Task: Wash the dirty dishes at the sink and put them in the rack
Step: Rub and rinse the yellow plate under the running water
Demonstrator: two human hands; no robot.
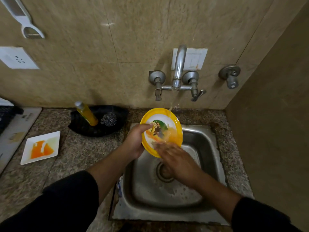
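- I have the left hand (135, 141) clamped on the left rim of the yellow plate (160, 111), thumb on its face.
- Far left, a white square plate (41, 147) with orange smears lies unwashed.
- The yellow plate tilts over the sink (209, 148), under water from the tap (178, 64).
- The right hand (173, 158), blurred, lies flat-fingered on the plate's lower face and holds nothing.
- I judge this to be rinsing. Next I must clear the residue, then find the rack, which I cannot see.

A round plastic plate (168, 129) with a yellow rim, white centre and printed picture is held tilted over the back left corner of the stainless steel sink (209, 148), its wet face streaked orange. A square white plate (53, 138), smeared orange, lies flat on the speckled stone counter (83, 153), well left of the sink.
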